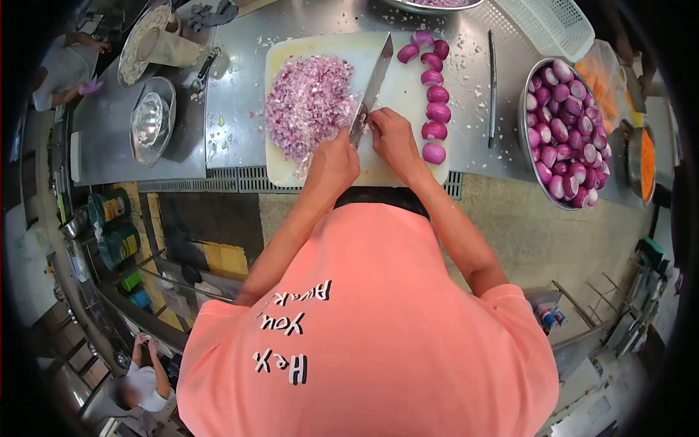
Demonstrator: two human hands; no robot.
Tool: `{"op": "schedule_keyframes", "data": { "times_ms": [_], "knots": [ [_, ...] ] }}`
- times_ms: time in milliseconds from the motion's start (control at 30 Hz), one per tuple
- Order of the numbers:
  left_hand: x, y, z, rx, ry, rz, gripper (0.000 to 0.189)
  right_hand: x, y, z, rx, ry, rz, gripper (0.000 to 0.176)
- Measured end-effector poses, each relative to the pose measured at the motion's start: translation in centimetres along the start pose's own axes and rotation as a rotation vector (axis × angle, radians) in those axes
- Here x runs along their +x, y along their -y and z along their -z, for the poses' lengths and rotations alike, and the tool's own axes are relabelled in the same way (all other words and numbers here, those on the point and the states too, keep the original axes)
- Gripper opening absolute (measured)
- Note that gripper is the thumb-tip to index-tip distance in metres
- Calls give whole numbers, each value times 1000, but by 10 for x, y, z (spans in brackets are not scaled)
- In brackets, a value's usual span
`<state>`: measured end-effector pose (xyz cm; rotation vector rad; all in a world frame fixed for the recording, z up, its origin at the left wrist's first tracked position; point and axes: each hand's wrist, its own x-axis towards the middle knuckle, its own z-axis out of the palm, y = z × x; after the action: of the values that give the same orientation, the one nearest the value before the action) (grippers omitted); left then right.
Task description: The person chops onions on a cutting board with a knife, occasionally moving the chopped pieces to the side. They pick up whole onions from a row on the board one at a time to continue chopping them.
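My left hand (335,162) is closed around the handle end of a kitchen knife (376,76), and its blade points away from me across the white cutting board (306,47). My right hand (394,140) is beside the blade, fingers curled and pinched near its lower part. What those fingers hold, if anything, is hidden. A heap of finely chopped red onion (306,105) lies left of the knife. Peeled red onion halves (437,95) stand in a line along the board's right side.
A steel bowl of peeled red onions (568,135) stands at the right, near a bowl of orange shreds (647,164). A dark rod (491,91) lies on the steel table. Left are a metal bowl (151,120) and a plastic jug (171,49); a white basket (546,25) is behind.
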<state>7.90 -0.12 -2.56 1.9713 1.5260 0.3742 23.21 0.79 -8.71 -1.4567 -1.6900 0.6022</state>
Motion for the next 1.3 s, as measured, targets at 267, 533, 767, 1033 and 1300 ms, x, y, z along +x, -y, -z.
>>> {"op": "schedule_keyframes", "data": {
  "times_ms": [267, 533, 767, 1033, 1300],
  "knots": [
    [-6, -1, -14, 28, -49, 12, 15, -4, -10, 7, 50, 37, -21, 13],
    [0, -32, -6, 4, 6, 140, 18, 4, -22, 40, 100, -59, 29, 11],
    [3, -45, -5, -43, -43, 186, 19, 31, -39, 85, 149, -149, 15, 12],
    [-35, 22, -21, -160, -112, 265, 23, 50, -55, 118, 180, -204, -75, 15],
    [-47, -30, 11, -136, -35, 281, 18, 62, -61, 113, 165, -173, -64, 14]
  ]
}}
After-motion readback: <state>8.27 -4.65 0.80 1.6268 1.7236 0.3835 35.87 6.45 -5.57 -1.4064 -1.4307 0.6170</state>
